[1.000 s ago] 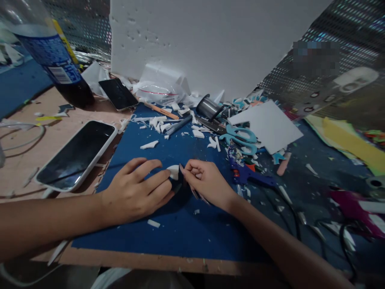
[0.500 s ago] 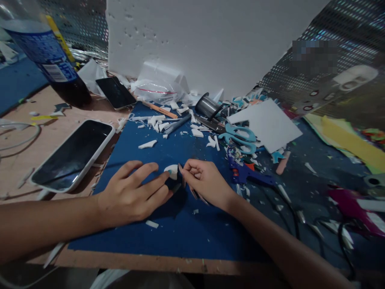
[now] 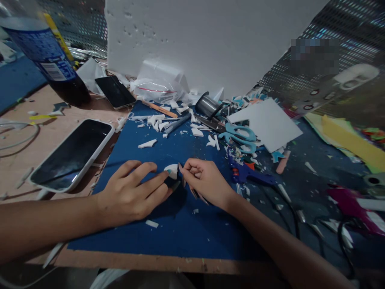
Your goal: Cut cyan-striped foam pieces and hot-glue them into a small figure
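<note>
Over the blue mat, my left hand pinches a small white piece with a rounded edge, perhaps foam board. One fingertip lies on top of the piece, and its index finger is bent and raised. My right hand is curled at the right edge of that piece, thumb and index finger pressed together. Whatever sits in this pinch is hidden by the fingers and long nails. A small white strip lies on the mat below my left hand.
A phone and a bottle stand left. Beyond the hands lie white scraps, an orange pen, a dark spool and blue-handled scissors. Blue and magenta glue guns with cables lie right. A white board stands behind.
Hardly anything differs. Both hands stay at the white piece with almost the same grip, and the view has shifted very slightly.
</note>
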Available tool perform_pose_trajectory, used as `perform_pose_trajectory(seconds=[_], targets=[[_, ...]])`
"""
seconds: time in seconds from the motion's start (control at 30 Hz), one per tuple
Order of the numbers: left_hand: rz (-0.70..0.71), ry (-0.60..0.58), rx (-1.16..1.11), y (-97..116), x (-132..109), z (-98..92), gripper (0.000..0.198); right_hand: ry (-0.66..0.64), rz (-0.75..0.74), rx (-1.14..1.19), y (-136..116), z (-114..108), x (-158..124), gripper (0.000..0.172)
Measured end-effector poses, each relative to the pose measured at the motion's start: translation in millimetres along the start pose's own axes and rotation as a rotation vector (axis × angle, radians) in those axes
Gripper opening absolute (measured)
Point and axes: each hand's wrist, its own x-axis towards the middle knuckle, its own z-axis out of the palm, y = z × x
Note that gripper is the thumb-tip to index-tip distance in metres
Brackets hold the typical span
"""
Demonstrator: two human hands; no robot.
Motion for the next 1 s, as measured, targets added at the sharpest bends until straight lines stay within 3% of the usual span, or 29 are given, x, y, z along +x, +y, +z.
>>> perform_pose_trajectory(seconds=[0.23, 0.8, 1.0], targets=[[-0.002, 0.002, 0.024, 0.6, 0.0, -0.9, 0.009, 0.020, -0.055, -0.027, 4.9, 0.4, 1.3, 0.025], [-0.005, -0.011, 0.011, 0.2, -0.3, 0.4, 0.009, 0.009, -0.021, -0.003, 3.5, -0.4, 0.8, 0.027], [0.053, -0.021, 0.001, 0.0, -0.4, -1.8, 0.006, 0.014, -0.011, 0.026, 3.1, 0.4, -0.4, 0.029]])
